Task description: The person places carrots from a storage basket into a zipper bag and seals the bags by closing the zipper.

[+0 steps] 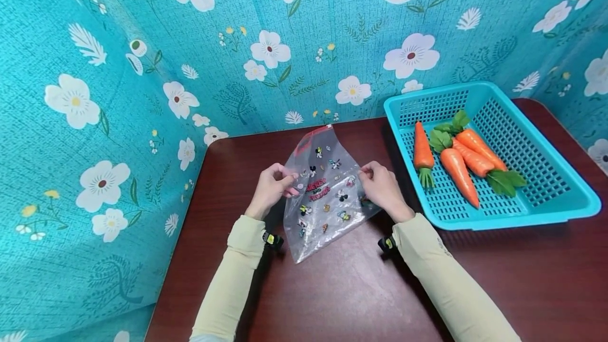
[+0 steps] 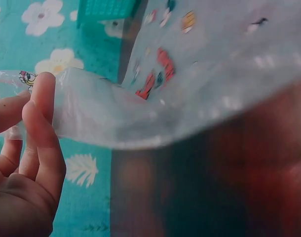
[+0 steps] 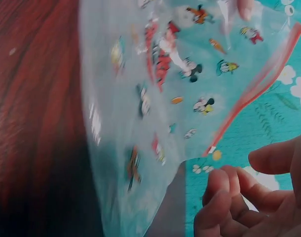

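Turquoise cloth point(image 1: 304, 75) printed with white flowers hangs behind and to the left of the dark reddish-brown table point(image 1: 342, 300) I work at. Over the table, in front of me, is a clear plastic bag point(image 1: 328, 189) with small cartoon figures and red lettering, its red zip strip point(image 1: 313, 136) at the far end, away from me. With my left hand point(image 1: 272, 186) I pinch the bag's left side between thumb and fingers. My right hand point(image 1: 383, 186) is by the bag's right edge, fingers loosely bent; the right wrist view shows a gap between thumb and fingertips, with none of the bag in it. Just past that hand, to the right, sits a blue plastic basket point(image 1: 581, 202) with four orange carrots point(image 1: 458, 173) lying in it, their tops green. Pale yellow sleeves point(image 1: 228, 289) cover my forearms, and a small black device point(image 1: 273, 240) is at each wrist.
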Action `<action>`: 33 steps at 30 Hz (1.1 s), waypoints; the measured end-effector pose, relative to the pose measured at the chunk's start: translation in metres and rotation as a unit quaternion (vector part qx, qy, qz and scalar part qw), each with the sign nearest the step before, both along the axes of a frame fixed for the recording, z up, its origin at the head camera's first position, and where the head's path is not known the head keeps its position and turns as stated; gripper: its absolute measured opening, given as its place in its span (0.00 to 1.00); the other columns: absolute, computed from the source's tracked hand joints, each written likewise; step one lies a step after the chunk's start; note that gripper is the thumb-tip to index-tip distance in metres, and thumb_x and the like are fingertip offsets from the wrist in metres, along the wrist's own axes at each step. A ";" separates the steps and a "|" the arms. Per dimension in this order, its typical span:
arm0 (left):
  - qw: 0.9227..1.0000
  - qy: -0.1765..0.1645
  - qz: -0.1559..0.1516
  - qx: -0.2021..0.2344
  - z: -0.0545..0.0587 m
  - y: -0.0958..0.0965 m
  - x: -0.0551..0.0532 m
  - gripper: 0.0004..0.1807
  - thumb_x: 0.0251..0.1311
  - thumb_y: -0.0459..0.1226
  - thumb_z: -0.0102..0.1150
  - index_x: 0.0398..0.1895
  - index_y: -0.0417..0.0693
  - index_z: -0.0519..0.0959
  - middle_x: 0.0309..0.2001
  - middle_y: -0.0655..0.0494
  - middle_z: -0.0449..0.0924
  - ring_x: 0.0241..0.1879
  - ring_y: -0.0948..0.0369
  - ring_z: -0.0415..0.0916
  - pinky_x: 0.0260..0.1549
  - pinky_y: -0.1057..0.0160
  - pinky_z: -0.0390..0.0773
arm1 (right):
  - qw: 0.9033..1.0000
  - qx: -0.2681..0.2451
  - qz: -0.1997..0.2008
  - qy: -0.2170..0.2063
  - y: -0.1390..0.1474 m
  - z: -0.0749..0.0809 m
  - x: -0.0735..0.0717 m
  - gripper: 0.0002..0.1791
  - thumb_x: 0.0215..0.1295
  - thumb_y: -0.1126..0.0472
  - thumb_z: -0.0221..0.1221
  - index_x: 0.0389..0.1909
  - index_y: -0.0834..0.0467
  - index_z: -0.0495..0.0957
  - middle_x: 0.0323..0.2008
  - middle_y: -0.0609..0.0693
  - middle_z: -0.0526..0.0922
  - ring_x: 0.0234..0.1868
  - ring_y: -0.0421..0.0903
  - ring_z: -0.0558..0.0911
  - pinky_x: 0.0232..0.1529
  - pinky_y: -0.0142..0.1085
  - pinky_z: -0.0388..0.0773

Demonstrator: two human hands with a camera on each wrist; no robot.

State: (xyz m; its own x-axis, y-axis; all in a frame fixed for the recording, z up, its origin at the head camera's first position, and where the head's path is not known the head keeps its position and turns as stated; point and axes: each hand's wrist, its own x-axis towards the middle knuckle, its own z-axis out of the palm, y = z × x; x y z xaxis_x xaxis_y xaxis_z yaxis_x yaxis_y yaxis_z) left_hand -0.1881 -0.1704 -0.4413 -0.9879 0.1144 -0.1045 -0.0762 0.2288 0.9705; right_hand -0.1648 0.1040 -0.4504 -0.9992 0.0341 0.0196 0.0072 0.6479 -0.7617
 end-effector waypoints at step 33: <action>0.899 0.260 -0.160 -0.314 -0.015 0.065 0.062 0.21 0.49 0.45 0.73 0.26 0.52 0.65 0.22 0.60 0.66 0.21 0.68 0.64 0.20 0.73 0.63 | 0.990 -0.100 0.078 -0.067 -0.018 0.051 -0.016 0.19 0.65 0.59 0.57 0.52 0.67 0.74 0.39 0.62 0.83 0.28 0.43 0.80 0.28 0.32 0.78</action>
State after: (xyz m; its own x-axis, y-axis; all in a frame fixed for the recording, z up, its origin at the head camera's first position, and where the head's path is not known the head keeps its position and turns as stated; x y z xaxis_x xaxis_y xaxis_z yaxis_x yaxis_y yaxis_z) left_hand -0.1260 -0.1051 -0.4561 -0.8487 0.4816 0.2186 0.5179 0.6730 0.5281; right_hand -0.1808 0.0857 -0.3993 -0.9859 -0.1307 -0.1049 0.0285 0.4859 -0.8735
